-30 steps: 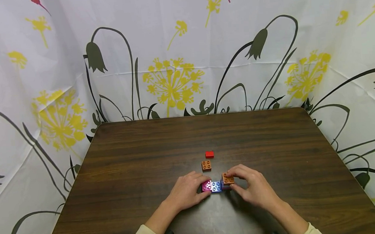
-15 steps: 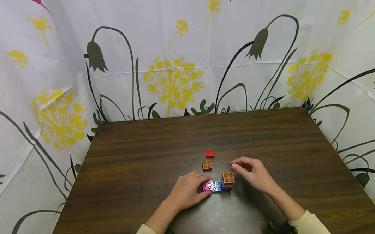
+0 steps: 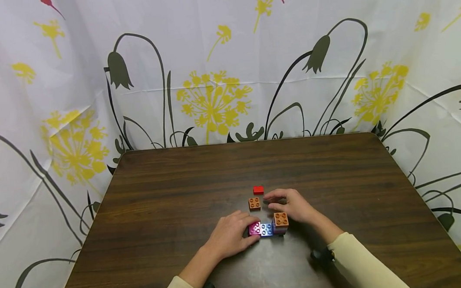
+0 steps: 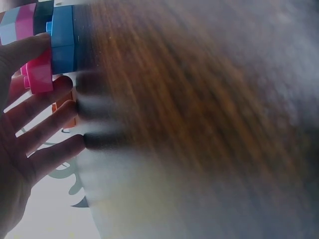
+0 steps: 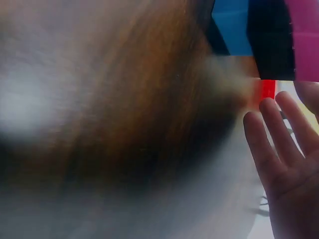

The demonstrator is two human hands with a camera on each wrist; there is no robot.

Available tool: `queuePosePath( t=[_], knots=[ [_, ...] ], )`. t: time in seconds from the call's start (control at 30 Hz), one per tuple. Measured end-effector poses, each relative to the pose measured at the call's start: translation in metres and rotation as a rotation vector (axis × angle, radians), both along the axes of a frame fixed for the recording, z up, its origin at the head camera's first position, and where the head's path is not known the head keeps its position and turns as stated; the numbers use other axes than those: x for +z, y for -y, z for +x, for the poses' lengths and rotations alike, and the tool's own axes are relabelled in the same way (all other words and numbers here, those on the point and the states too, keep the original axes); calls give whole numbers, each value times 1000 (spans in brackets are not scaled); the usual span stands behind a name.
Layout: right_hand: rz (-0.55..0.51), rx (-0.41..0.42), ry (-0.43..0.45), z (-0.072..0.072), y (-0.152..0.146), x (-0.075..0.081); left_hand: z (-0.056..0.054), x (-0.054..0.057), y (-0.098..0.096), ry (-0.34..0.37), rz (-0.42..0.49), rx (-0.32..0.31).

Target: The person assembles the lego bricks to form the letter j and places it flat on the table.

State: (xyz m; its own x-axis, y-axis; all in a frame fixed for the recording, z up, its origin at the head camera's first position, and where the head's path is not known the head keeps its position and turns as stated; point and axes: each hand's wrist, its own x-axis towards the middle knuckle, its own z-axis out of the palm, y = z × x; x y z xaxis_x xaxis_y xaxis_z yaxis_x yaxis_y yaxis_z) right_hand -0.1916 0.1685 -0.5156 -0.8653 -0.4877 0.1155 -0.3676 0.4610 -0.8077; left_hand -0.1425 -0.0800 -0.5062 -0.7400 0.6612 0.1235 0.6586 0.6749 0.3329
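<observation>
My left hand (image 3: 229, 234) pinches a pink building brick (image 3: 254, 229) between thumb and fingers. That brick sits on one end of a low blue base (image 3: 266, 230), whose studs show in the middle. At the base's right end rises a small tower topped by an orange brick (image 3: 281, 218). The right wrist view shows its layers: blue (image 5: 230, 27), a dark brick (image 5: 270, 42) and a pink one (image 5: 306, 42). Behind the tower, my right hand (image 3: 292, 205) holds nothing; its fingers reach left toward a loose orange brick (image 3: 254, 204) and a red brick (image 3: 258, 190), touching neither.
Everything stands on a dark wood-grain table (image 3: 170, 186). A white curtain (image 3: 225, 44) printed with flowers hangs along its back and sides. Dark wrist straps (image 3: 322, 255) sit by both cuffs.
My right hand has let go of the orange brick on the tower, leaving it there, and moved away behind it, then left toward the loose bricks. The left hand stays put.
</observation>
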Motion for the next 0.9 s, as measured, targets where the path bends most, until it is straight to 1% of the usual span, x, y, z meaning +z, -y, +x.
queuePosePath(
  t=[0.1, 0.23, 0.43, 0.5, 0.67, 0.9],
  knots=[
    [69, 23, -52, -6, 5, -2, 0, 0, 0, 2, 7, -3],
    [179, 28, -104, -11, 10, -1, 0, 1, 0, 6, 12, -6],
    [289, 70, -118, -13, 16, 4, 0, 1, 0, 1, 6, -8],
    [313, 78, -133, -14, 17, 5, 0, 1, 0, -1, 3, -7],
    [348, 115, -211, -15, 19, 4, 0, 0, 0, -2, -4, -5],
    [355, 113, -252, -17, 20, 3, -1, 0, -1, 0, -9, -5]
  ],
)
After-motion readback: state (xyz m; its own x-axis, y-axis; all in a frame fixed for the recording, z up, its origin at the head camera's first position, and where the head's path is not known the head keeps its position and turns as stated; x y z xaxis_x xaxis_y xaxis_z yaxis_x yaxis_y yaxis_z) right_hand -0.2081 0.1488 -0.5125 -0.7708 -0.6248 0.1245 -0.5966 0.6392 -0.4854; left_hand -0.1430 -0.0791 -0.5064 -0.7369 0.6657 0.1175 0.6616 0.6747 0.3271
